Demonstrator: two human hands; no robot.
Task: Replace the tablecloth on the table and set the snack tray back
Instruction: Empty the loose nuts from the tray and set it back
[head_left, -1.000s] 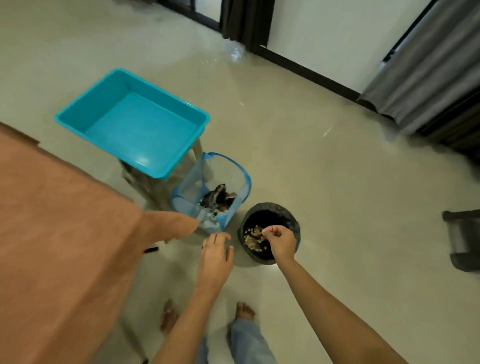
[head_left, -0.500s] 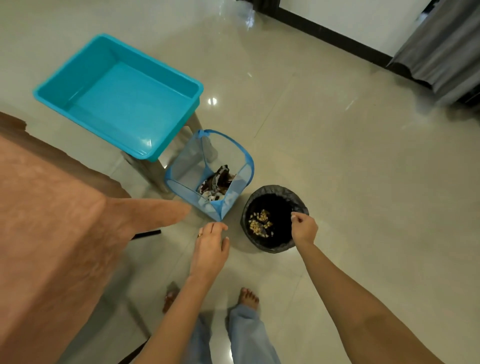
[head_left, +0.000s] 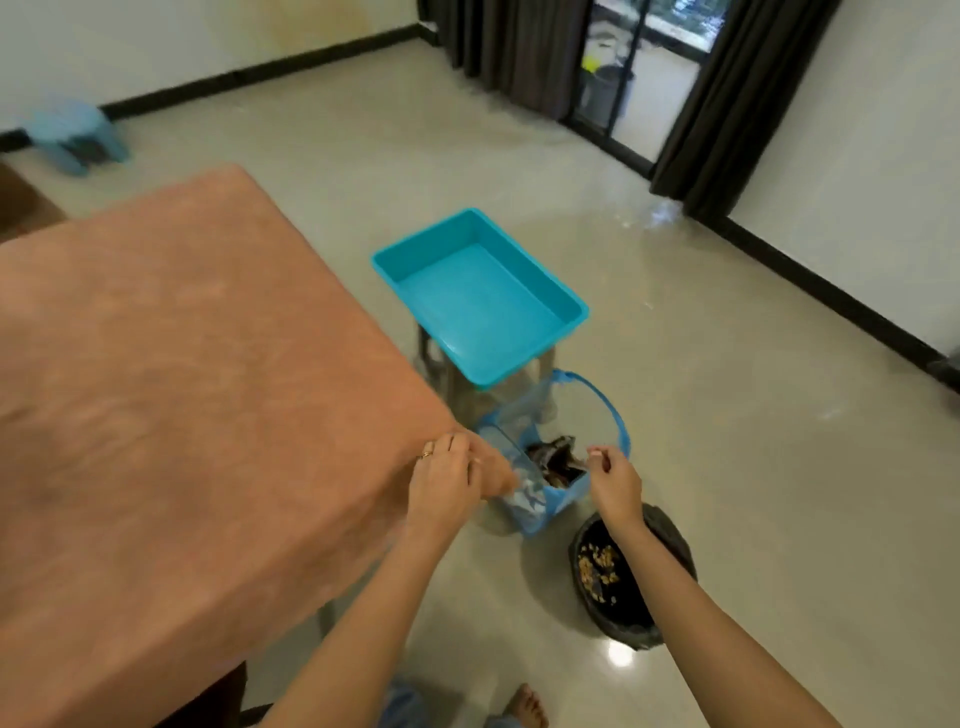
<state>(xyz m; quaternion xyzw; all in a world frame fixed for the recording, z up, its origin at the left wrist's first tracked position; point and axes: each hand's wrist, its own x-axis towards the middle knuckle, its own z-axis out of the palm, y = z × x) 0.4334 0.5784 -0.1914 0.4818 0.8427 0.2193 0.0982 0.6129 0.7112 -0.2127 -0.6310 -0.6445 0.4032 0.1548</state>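
Fingers (head_left: 460, 446) of left hand (head_left: 447, 480) curl over the near corner of the orange tablecloth (head_left: 182, 389), prob. gripping it to tug the drape straight; blur hides the exact hold. Right hand (head_left: 615, 486), at 3 o'clock of it, has fingers bent in, thumb to tips, nothing seen betw. them. Snack tray (head_left: 483, 306), teal & empty, sits on a stool (head_left: 460, 395) at 12 o'clock, likely parked off the table till the cloth is settled. Mesh bin (head_left: 615, 410) betw. the hands; black bin (head_left: 675, 545) at 5 o'clock.
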